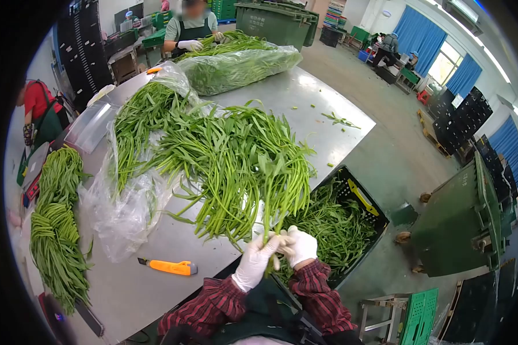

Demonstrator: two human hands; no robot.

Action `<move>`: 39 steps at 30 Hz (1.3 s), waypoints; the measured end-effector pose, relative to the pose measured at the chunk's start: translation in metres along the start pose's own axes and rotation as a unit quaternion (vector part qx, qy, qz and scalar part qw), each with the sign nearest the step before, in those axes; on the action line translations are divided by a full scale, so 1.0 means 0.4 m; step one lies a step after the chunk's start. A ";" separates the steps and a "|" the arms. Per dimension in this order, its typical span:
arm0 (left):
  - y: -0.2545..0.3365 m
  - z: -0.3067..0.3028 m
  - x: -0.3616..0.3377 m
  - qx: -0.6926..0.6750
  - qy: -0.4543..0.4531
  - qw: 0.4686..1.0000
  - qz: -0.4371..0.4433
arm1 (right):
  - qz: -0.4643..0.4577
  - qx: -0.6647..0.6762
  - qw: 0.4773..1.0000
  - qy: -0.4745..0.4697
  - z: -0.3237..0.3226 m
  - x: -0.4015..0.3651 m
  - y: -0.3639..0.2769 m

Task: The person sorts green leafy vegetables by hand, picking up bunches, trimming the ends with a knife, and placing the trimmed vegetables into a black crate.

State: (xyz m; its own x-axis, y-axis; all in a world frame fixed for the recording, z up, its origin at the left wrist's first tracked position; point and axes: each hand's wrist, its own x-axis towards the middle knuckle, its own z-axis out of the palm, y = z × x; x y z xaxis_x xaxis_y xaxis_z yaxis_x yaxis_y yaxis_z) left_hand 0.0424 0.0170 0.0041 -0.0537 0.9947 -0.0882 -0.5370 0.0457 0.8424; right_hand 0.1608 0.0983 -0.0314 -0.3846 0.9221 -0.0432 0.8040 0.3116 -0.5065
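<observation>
A: What do the hands hold?
B: Both wear white gloves. Left hand [255, 261] is closed round the lower ends of a bunch [272, 213] of green stems. Right hand [300, 246] curls its fingers on the same bunch, touching the left.
A: Where's the bunch?
B: Upright at the near edge of the table [305, 98], tops against the big pile [224, 155] of greens, w/ a black crate [351, 179] of greens just to the rt. An orange cutter [170, 267] lies near the left hand. A co-worker [190, 31] stands at the far end.
</observation>
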 end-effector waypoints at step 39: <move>0.234 -0.169 0.037 -0.157 0.189 0.943 0.223 | 0.070 0.028 0.991 0.107 -0.018 0.204 0.017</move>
State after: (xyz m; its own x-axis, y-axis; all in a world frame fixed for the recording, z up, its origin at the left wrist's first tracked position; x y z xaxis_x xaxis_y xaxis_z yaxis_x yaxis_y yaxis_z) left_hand -0.0655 0.0297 0.0459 -0.5982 0.8013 0.0042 -0.6092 -0.4582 0.6473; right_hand 0.1382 0.1772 -0.0321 -0.1612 0.9848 0.0647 0.8141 0.1697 -0.5553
